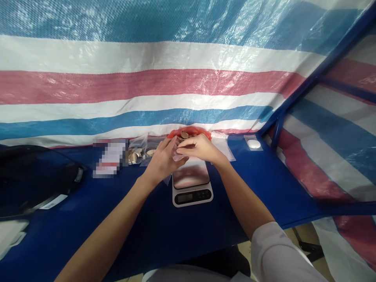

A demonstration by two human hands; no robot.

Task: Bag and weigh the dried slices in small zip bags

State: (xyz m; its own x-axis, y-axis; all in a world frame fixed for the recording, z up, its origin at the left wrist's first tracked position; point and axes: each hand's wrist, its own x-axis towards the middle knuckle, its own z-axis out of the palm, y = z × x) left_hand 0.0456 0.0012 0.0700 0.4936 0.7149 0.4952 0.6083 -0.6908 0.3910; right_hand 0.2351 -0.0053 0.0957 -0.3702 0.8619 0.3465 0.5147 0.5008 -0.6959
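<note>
A small clear plastic bag (176, 155) is gripped in my left hand (164, 156), above the far part of a white kitchen scale (191, 176). The fingers of my right hand (199, 148) are pinched together at the bag's mouth; what they hold, if anything, is hidden. Just behind both hands lies an open red plastic bag (189, 130) with brown dried slices (184, 134) in it. My hands partly cover this bag and the scale's plate. The scale's dark display (188, 197) faces me, its reading not legible.
Left of the hands lie clear bags with brown pieces (135, 156) and a blurred-out printed item (108, 158). A black object (38, 180) stands far left. Clear bags (225, 148) and a white round item in a bag (253, 143) lie right on the blue table (141, 235).
</note>
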